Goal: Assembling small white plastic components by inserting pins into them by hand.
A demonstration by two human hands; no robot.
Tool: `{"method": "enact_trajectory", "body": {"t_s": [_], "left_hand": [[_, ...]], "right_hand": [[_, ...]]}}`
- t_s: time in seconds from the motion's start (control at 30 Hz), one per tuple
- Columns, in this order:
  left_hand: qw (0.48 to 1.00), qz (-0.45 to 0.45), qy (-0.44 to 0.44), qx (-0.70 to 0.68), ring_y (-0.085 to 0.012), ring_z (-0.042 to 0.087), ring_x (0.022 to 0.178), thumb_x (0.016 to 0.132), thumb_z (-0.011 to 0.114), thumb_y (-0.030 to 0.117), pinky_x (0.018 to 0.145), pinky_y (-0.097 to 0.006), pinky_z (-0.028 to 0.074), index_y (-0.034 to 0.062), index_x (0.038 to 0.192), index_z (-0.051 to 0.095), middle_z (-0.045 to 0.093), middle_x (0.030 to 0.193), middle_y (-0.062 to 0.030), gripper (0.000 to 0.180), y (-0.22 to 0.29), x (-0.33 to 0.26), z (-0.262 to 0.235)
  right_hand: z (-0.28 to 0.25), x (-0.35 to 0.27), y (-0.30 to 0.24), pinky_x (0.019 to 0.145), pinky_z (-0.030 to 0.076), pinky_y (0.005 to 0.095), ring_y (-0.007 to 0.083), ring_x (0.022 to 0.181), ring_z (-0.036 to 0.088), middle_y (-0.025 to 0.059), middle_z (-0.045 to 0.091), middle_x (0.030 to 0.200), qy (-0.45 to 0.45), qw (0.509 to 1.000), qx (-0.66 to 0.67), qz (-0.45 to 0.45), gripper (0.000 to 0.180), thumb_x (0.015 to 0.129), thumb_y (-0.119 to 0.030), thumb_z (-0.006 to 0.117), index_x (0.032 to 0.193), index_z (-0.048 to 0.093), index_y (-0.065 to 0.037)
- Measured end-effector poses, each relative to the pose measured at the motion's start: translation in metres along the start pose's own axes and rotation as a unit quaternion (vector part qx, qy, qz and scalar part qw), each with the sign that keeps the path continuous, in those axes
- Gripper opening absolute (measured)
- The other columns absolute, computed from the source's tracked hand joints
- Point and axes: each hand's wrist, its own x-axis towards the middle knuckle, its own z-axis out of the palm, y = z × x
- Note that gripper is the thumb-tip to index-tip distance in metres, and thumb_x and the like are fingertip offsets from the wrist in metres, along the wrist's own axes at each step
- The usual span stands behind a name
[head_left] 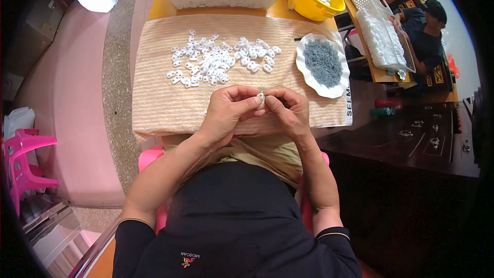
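Near the front of the towel-covered table, my left hand (230, 109) and my right hand (288, 110) meet fingertip to fingertip. Between them is a small white plastic piece (261, 96), pinched by the left thumb and fingers. The right thumb and forefinger press together at its right side; whatever they grip there is too small to make out. Just beyond my hands lies a loose pile of white plastic pieces (211, 61), oval with holes. To the right, a white scalloped plate (334, 91) holds a heap of small grey parts (322, 63).
A clear bin (226, 0) full of white pieces stands at the back, beside a yellow basin (327, 14). At the far right a person in a dark cap (429, 31) sits by another bin (381, 41). A pink stool (31, 159) stands at left.
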Motion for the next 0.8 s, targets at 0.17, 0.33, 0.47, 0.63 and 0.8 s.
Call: {"method": "enact_trajectory", "body": {"t_s": [0.17,0.33,0.47,0.63,0.8], "left_hand": [[1.000,-0.005,0.006,-0.010,-0.0151,0.066,0.084,0.088,0.066,0.005,0.080,-0.028,0.057,-0.0021,0.103,0.061,0.066,0.095,-0.0097,0.017,0.000,0.000,0.001],[1.000,-0.006,0.006,-0.016,-0.0158,0.066,0.083,0.088,0.066,0.004,0.079,-0.028,0.057,-0.0022,0.103,0.061,0.066,0.095,-0.0099,0.017,-0.002,0.001,0.000],[1.000,0.001,0.014,-0.020,-0.0153,0.066,0.081,0.087,0.066,0.003,0.077,-0.027,0.058,-0.0029,0.101,0.062,0.067,0.093,-0.0098,0.016,-0.003,0.000,0.002],[1.000,0.010,0.019,-0.020,-0.0143,0.066,0.079,0.087,0.066,0.002,0.075,-0.026,0.058,-0.0038,0.100,0.062,0.067,0.091,-0.0096,0.015,-0.006,0.000,0.002],[0.999,0.023,0.031,-0.001,-0.0134,0.066,0.077,0.087,0.066,0.002,0.073,-0.025,0.057,-0.0047,0.100,0.062,0.067,0.089,-0.0094,0.015,-0.009,-0.001,0.002]], "right_hand": [[-0.003,0.001,0.006,0.069,0.052,0.0210,0.0075,0.076,0.063,0.0031,0.067,0.085,0.002,1.000,0.008,-0.002,0.012,0.092,-0.007,0.063,0.098,0.065,0.004],[-0.002,0.001,0.004,0.068,0.051,0.0204,0.0066,0.076,0.062,0.0020,0.066,0.084,-0.006,1.000,0.016,0.011,0.011,0.092,-0.008,0.063,0.095,0.064,0.003],[0.000,0.000,0.006,0.065,0.047,0.0192,0.0045,0.073,0.057,0.0001,0.064,0.080,0.008,0.999,-0.039,0.003,0.012,0.093,-0.010,0.063,0.094,0.064,0.002],[0.002,-0.002,0.005,0.068,0.046,0.0191,0.0041,0.076,0.056,-0.0009,0.064,0.082,-0.003,0.998,-0.060,0.002,0.016,0.095,-0.014,0.060,0.094,0.064,0.002],[0.008,-0.002,0.001,0.064,0.047,0.0204,0.0053,0.072,0.057,0.0006,0.065,0.078,0.007,0.996,-0.080,-0.028,0.014,0.096,-0.011,0.059,0.093,0.063,0.002]]}}
